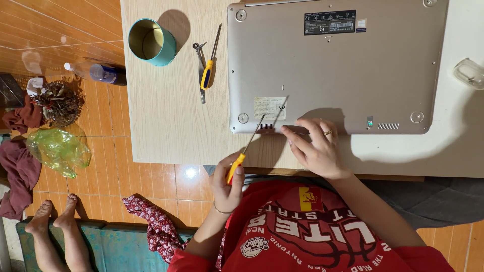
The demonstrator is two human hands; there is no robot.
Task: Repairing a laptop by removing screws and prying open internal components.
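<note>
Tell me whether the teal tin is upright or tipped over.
Tipped: the teal tin lies on its side on the table, open mouth showing, apparently empty.

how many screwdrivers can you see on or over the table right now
2. One yellow-handled screwdriver is held in the left hand, its tip at the laptop edge. Another screwdriver lies on the table beside the teal tin. None seem hidden.

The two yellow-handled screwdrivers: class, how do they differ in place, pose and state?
The held screwdriver is gripped by the left hand, its tip at the laptop's near edge; the spare screwdriver lies untouched on the table beside the teal tin. The held one slants steeply; the spare lies nearly straight. Both have yellow handles and thin metal shafts.
</note>
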